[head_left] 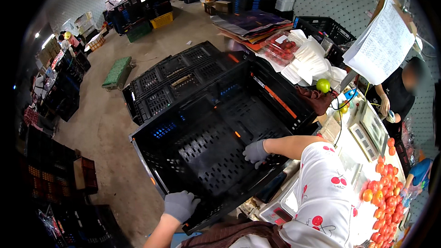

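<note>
A large black plastic crate (209,152) with slotted panels lies in front of me, its inside facing up and bare. My left hand (182,205), in a grey glove, is closed over the crate's near-left rim, fingers on the inner side. My right hand (256,152), also grey-gloved, reaches into the crate from the right. Its fingers are spread, downward against the black panel, holding nothing I can make out. My right sleeve is white with red cherries printed on it.
Behind the crate stands another black crate (177,80). Red tomatoes (388,197) cover the right table, with a scale (367,131), papers (383,41) and a green tomato (323,85). Another person (397,92) works across it. A green platform (117,72) sits on the floor, left.
</note>
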A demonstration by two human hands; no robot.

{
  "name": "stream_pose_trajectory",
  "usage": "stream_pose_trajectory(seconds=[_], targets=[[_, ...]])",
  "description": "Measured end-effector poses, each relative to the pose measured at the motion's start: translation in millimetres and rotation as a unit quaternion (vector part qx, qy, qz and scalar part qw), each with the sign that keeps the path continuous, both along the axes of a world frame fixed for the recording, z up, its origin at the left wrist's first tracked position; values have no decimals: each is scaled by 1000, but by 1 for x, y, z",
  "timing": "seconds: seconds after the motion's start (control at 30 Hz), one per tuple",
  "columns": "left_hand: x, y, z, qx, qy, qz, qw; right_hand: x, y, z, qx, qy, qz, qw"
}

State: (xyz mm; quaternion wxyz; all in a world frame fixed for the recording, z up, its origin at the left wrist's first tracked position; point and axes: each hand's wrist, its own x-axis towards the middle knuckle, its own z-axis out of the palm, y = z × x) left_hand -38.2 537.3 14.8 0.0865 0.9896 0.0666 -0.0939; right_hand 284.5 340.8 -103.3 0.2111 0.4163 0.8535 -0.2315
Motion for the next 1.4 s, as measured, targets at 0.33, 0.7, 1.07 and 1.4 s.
stream_pose_trajectory(seconds=[0.33, 0.7, 1.07, 1.4], targets=[[-5, 2, 4, -30, -10, -18, 999, 90, -53, 108, 96, -291, -358, 882], [11, 50, 5, 195, 195, -157, 948, 132, -84, 122, 280, -398, -219, 846], [128, 39, 41, -123, 232, -147, 954, 95, -77, 119, 348, -263, -422, 795], [556, 30, 75, -81, -316, 47, 944, 98, -81, 102, 435, -94, -524, 727]])
